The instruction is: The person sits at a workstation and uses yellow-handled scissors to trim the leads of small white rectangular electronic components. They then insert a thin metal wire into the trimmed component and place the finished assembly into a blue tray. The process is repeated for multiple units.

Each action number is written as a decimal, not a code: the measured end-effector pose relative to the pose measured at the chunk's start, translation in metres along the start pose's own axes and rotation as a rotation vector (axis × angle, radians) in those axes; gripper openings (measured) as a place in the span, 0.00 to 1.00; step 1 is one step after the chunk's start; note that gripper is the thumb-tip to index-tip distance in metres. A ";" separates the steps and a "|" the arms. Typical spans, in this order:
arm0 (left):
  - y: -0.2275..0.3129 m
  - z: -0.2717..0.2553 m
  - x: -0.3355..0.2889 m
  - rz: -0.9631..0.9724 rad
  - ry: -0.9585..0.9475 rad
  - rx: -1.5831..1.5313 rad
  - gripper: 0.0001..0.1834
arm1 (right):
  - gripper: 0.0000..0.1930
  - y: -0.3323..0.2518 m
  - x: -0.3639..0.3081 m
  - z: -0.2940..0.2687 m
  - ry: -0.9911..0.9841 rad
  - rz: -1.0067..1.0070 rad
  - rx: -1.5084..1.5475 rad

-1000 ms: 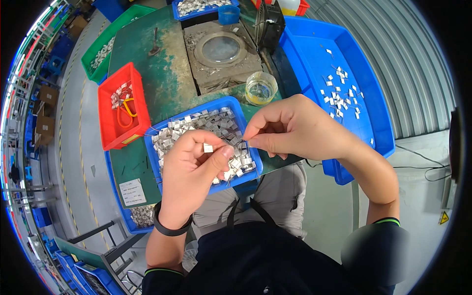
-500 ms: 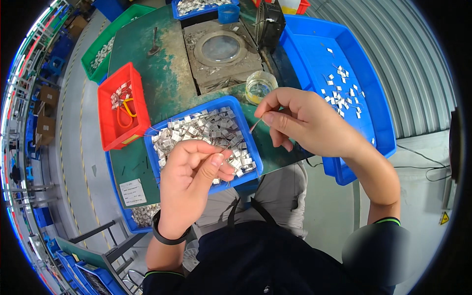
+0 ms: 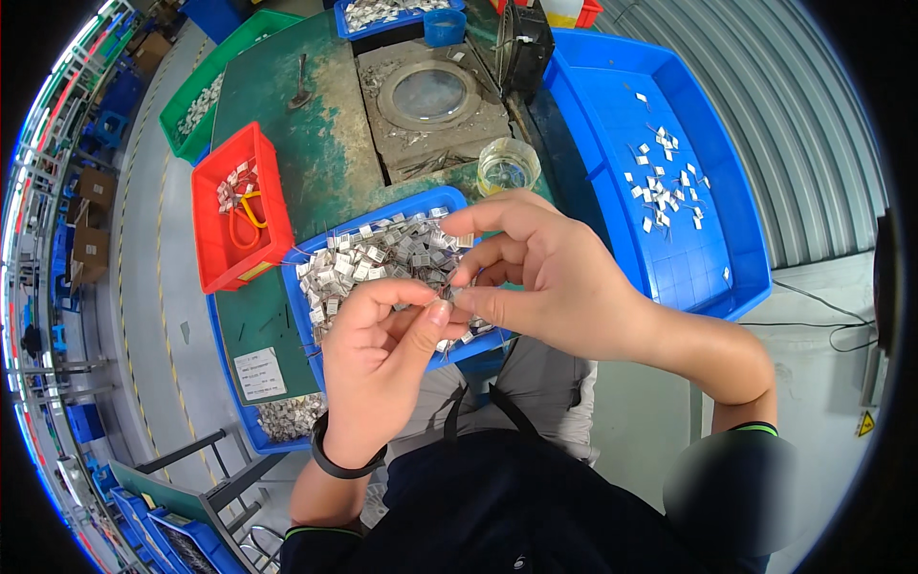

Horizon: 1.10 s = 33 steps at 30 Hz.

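My left hand (image 3: 378, 344) pinches thumb against fingers over the front of a blue tray (image 3: 459, 203). The tray is heaped with small white square parts (image 3: 359, 258) that have thin wire leads. From the right, my right hand (image 3: 550, 273) brings thumb and forefinger to the left fingertips, its other fingers curled or raised. Thin wires (image 3: 446, 290) show between the two sets of fingertips; what they belong to is mostly hidden. Beyond the right hand stands a clear jar (image 3: 507, 167) with yellowish contents.
Left of the tray is a red bin (image 3: 212, 244) with an orange-and-yellow-handled tool (image 3: 251, 218). A large blue tray (image 3: 669, 268) with scattered parts lies right. Farther back sit a round glass plate (image 3: 430, 94) and a dark box-shaped device (image 3: 524, 53). A paper label (image 3: 258, 373) lies at the front left.
My right hand has moved left and down from beside the jar, and its fingertips now meet the left ones. The wire it held apart is now at the left fingertips. My left hand has shifted slightly right.
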<state>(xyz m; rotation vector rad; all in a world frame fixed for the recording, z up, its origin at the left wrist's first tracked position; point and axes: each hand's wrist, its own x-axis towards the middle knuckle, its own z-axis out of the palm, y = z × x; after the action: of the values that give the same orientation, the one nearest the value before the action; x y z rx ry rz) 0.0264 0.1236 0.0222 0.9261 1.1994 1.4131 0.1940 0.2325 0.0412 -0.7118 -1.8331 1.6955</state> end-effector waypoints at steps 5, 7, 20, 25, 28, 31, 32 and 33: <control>-0.007 0.002 0.000 0.025 -0.010 -0.057 0.10 | 0.24 -0.014 0.005 0.003 -0.038 0.129 0.031; -0.008 0.002 0.000 0.029 -0.022 -0.048 0.11 | 0.24 -0.014 0.005 0.004 -0.037 0.105 0.013; -0.005 0.001 -0.001 -0.026 -0.032 -0.139 0.12 | 0.21 -0.011 0.006 0.000 0.029 -0.005 -0.025; -0.003 -0.001 -0.001 -0.074 -0.028 -0.216 0.12 | 0.21 -0.015 0.004 -0.002 0.032 0.043 -0.006; -0.005 -0.001 0.000 -0.099 -0.041 -0.260 0.12 | 0.22 -0.016 0.005 -0.003 0.013 0.062 0.013; -0.007 -0.002 0.000 -0.109 -0.055 -0.281 0.12 | 0.25 -0.020 0.005 -0.003 -0.027 0.092 0.040; -0.007 -0.002 0.000 -0.110 -0.057 -0.282 0.12 | 0.25 -0.020 0.005 -0.003 -0.033 0.091 0.043; -0.007 -0.002 0.000 -0.111 -0.058 -0.283 0.12 | 0.25 -0.020 0.005 -0.002 -0.038 0.090 0.046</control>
<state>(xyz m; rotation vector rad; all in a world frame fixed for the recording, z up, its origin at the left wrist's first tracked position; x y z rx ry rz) 0.0263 0.1227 0.0147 0.6887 0.9617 1.4131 0.1916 0.2363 0.0617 -0.7581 -1.8065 1.8144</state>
